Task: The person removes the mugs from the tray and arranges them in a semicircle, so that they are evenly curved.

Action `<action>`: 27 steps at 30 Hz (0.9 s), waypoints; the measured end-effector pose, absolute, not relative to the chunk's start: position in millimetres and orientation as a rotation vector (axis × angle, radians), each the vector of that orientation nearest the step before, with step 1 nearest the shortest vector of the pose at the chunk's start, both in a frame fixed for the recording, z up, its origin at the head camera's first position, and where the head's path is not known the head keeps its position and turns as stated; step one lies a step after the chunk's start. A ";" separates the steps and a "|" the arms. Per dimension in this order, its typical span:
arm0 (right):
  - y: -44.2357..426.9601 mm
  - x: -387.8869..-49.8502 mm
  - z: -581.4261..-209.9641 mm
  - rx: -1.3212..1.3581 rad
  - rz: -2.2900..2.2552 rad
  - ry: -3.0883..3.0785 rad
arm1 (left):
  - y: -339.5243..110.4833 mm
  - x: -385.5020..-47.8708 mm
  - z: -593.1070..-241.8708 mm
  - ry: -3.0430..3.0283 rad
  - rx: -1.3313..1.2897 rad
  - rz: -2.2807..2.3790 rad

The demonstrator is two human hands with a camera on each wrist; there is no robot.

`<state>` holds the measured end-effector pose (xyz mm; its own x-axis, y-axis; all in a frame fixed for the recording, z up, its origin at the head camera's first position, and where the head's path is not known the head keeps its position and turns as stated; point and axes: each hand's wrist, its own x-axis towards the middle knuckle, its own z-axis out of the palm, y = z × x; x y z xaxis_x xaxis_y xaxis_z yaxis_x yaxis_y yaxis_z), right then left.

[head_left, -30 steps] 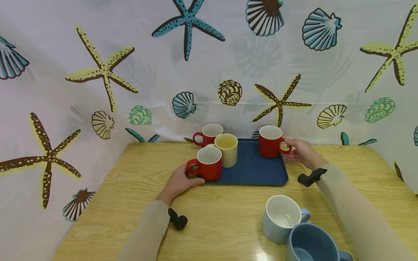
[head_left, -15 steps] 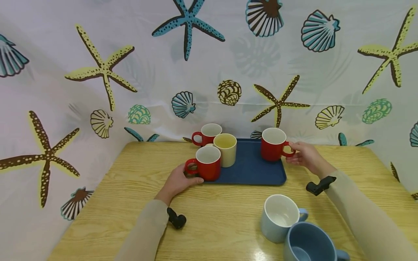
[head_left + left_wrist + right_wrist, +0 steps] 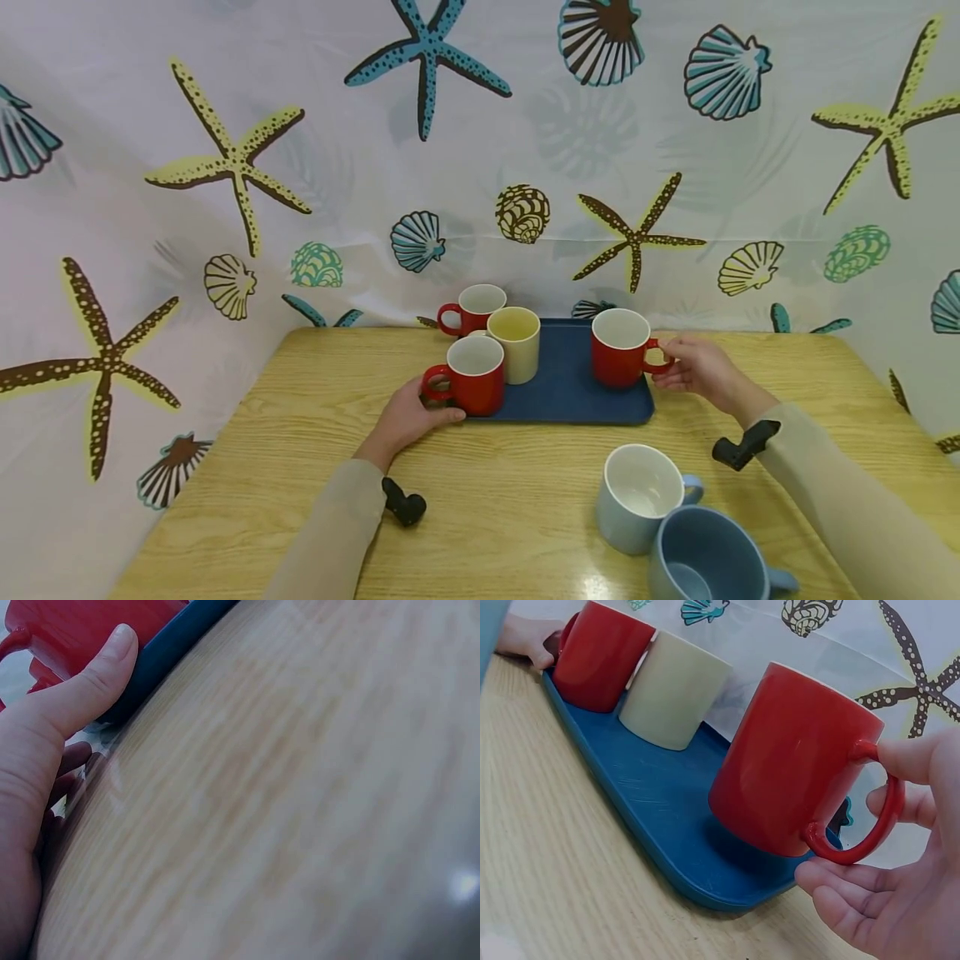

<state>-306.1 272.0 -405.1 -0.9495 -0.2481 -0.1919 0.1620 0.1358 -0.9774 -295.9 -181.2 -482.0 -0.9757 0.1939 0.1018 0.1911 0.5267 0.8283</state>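
The blue tray (image 3: pixel 570 379) lay lengthwise on the wooden table (image 3: pixel 465 517), and over its right end the right hand (image 3: pixel 701 367) held a red mug (image 3: pixel 617 362) — thumb and fingers grasping the handle (image 3: pixel 892 817), the mouth upward. Whether that mug's base touched the tray could not be told. At the tray's near left corner was the left hand (image 3: pixel 405 417), its thumb (image 3: pixel 109 671) along the edge; whether its fingers were closed on the tray could not be told. On the tray's left end, close together, stood a front red mug (image 3: pixel 480 387) at the near corner, a cream mug (image 3: pixel 522 358) toward the middle, and a back red mug (image 3: pixel 472 321) at the far corner. Nearer the person than the tray — toward its right end — stood a pale blue mug (image 3: pixel 622 517) and a darker blue mug (image 3: pixel 701 554), side by side, handles pointing right. Behind the tray hung a white cloth (image 3: pixel 465 175) printed with starfish and shells.
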 end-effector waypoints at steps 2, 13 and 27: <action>270.8 -302.7 -404.4 -0.092 -1.872 2.106 | -181.5 -296.0 -482.3 2.740 0.344 1.488; 266.7 -287.6 -405.0 -0.213 -1.886 2.043 | -182.3 -298.3 -484.1 2.741 0.360 1.493; 258.0 -266.9 -400.0 -0.255 -1.845 2.029 | -182.3 -298.3 -483.7 2.740 0.367 1.482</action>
